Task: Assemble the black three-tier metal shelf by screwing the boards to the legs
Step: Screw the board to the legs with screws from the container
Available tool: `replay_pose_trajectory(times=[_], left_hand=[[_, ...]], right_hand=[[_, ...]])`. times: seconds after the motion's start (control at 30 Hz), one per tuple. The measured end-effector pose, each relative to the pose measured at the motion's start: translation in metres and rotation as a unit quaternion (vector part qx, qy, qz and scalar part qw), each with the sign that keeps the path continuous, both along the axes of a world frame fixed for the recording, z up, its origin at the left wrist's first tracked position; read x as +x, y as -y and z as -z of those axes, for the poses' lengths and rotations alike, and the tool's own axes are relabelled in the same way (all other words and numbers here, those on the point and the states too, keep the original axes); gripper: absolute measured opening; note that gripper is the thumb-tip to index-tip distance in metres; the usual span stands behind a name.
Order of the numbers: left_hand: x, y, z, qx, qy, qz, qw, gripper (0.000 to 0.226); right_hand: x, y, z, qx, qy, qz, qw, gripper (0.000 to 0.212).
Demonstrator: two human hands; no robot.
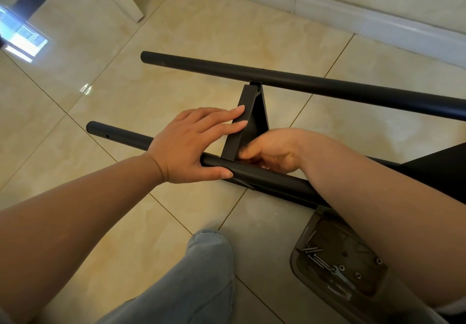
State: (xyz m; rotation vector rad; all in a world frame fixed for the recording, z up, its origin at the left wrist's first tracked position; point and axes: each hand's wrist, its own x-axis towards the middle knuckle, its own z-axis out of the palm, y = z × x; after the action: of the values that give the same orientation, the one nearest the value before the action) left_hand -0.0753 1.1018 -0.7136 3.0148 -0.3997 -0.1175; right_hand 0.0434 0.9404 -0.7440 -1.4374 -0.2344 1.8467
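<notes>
A: Where is the shelf right now?

B: In pieces on the tiled floor (206, 46). Two black legs lie roughly parallel: the far leg (302, 84) runs from the middle of the view out to the right edge, and the near leg (264, 179) runs from the left under both arms. A black board (239, 132) stands on edge between them, reaching from one leg to the other.

A: And the left hand?

B: The left hand (186, 144) lies over the near leg just left of the board. Its fingers are straight and spread, with the tips of two pressed flat against the board's left face. The thumb stretches along the near side of the leg, touching it. Nothing is clamped in it.

A: The right hand?

B: The right hand (272, 152) sits on the other side of the board, right at the corner where board meets near leg. Its fingers are curled in toward that joint and touch the board's lower edge. Whether they pinch a screw or a tool there, I cannot tell; the hand hides it.

A: Anything else nearby?

B: A clear tray (335, 255) with screws (315, 255) and a small wrench (340, 275) lies on the floor below the right forearm, near a knee in light jeans (201, 273).
</notes>
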Motion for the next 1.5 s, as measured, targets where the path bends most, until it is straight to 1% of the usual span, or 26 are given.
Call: replay_pose_trajectory(times=[0.27, 0.47, 0.57, 0.73, 0.9, 1.1, 1.3, 1.5], left_hand=[[-0.0007, 0.0000, 0.0000, 0.002, -0.001, -0.001, 1.000, 0.078], [0.0005, -0.0011, 0.0008, 0.005, -0.004, -0.002, 1.000, 0.078], [0.0004, -0.0009, 0.0012, 0.003, -0.001, 0.000, 1.000, 0.078], [0.0004, -0.0009, 0.0010, 0.002, 0.001, 0.001, 1.000, 0.078], [0.0008, -0.0014, 0.0013, 0.005, 0.002, 0.002, 1.000, 0.078], [0.0006, -0.0006, 0.0011, 0.004, 0.003, 0.003, 1.000, 0.078], [0.0007, -0.0008, 0.0010, 0.003, 0.003, 0.004, 1.000, 0.078], [0.0013, -0.0012, 0.0011, 0.003, 0.001, 0.004, 1.000, 0.078]], right_hand=[[-0.0013, 0.0000, -0.0010, -0.003, 0.006, -0.022, 1.000, 0.011], [-0.0009, -0.0024, 0.0046, 0.007, 0.041, -0.014, 0.999, 0.016], [0.0008, -0.0013, 0.0043, 0.013, 0.034, -0.009, 0.999, 0.011], [0.0020, 0.0003, 0.0029, 0.020, 0.028, -0.021, 0.999, 0.010], [0.0001, -0.0016, 0.0057, 0.018, 0.045, -0.027, 0.998, 0.017], [0.0033, 0.0009, 0.0050, 0.030, -0.002, -0.001, 1.000, 0.010], [0.0015, 0.0004, 0.0040, 0.023, 0.038, -0.024, 0.999, 0.015], [0.0035, 0.0008, 0.0031, 0.041, 0.027, -0.031, 0.998, 0.011]])
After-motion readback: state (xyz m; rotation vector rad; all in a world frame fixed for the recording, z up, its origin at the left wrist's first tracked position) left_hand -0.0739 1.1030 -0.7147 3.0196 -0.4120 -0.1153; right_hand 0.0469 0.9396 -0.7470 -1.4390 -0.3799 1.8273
